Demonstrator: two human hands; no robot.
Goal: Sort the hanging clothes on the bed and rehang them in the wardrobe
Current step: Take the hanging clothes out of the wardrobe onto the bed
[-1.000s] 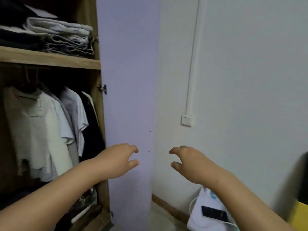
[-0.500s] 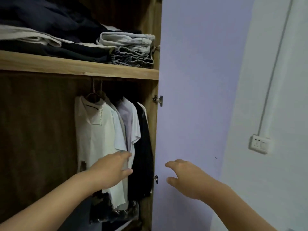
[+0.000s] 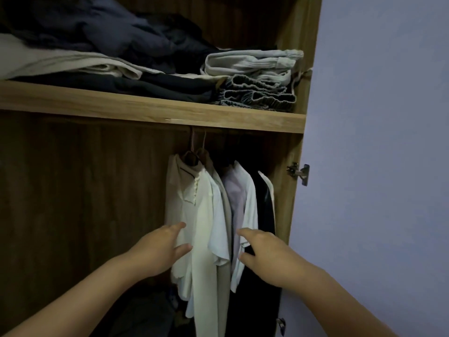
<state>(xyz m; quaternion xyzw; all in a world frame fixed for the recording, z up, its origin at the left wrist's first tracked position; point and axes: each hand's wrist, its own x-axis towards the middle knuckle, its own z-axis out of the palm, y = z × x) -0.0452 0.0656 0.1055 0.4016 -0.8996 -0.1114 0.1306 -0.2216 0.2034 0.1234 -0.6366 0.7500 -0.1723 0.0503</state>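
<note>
Left hand (image 3: 158,251) and right hand (image 3: 264,251), fingers spread and holding nothing, flank the hanging shirts (image 3: 206,215), apparently to gather them.

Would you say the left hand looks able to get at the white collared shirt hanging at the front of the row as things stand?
Probably yes: the left hand is open, its fingertips already at the white collared shirt, with nothing between them. The wardrobe door stands open.
</note>
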